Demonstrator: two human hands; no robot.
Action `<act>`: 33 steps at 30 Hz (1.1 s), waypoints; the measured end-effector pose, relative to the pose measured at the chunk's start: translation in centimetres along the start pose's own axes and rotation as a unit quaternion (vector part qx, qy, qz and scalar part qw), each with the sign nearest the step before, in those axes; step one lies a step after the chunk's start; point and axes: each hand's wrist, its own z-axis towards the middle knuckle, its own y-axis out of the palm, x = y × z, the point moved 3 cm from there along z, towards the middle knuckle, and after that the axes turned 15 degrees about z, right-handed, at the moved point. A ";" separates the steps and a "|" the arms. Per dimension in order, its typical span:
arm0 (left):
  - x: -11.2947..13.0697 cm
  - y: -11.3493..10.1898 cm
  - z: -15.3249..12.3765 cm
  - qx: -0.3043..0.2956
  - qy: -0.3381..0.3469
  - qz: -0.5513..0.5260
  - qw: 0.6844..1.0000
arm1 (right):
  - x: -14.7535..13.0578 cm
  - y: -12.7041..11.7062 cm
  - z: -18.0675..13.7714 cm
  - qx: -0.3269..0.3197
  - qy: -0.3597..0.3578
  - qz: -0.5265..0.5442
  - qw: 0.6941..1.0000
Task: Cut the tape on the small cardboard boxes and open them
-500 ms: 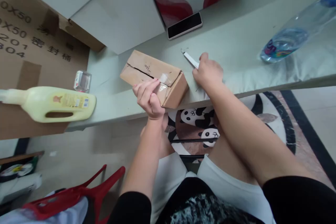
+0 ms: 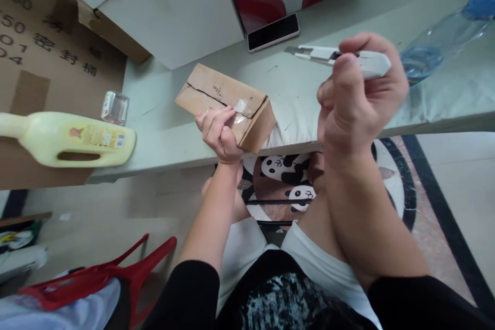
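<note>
Left hand (image 2: 218, 131) fingers clamp taped end of cardboard box (image 2: 224, 105), pinning it on bench (image 2: 309, 93). Right hand (image 2: 353, 100) fingers wrap utility knife (image 2: 340, 56), blade pointing away from fingers, above box.

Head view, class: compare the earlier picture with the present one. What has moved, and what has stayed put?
The right hand has lifted the white utility knife off the table and now holds it raised, blade pointing left. The left hand keeps its grip on the cardboard box, which has not moved.
</note>
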 end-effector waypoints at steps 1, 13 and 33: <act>0.0 0.0 0.0 0.003 0.000 -0.012 1.000 | -1.0 0.1 0.4 0.006 -0.012 0.019 1.000; -0.4 -0.6 -0.2 -0.045 0.004 0.031 0.998 | -4.0 3.0 1.1 -0.094 -0.032 0.065 0.993; -0.6 -0.7 -0.4 -0.056 -0.009 -0.029 0.998 | -1.2 4.5 -0.9 -0.140 -0.041 0.119 0.982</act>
